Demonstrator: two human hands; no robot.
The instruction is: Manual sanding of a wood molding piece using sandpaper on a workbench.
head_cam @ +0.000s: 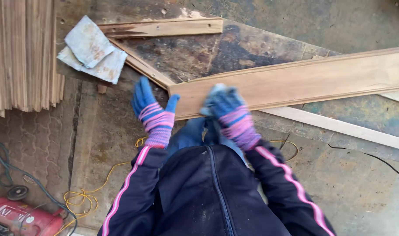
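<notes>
wood under both gloves now: a long pale plank (295,81) runs out to the right of the hands, its near end just in front of the person's knees. left hand (152,107) is spread wide, fingers up and thumb out, steadying the plank's end corner, holding nothing. right hand (225,107) is curled down onto the plank face over a greyish pad, probably sandpaper; it's blurred, so i can't say how tight the grip is. to do this well, i'd judge the left palm should press flat to stop the board skating, and the right should stroke along the grain with even pressure. folded abrasive sheets (92,50) lie just beyond the left hand, spare strips (162,28) past them. yellow cord (83,199) coils behind the left elbow beside a red machine (22,216).
</notes>
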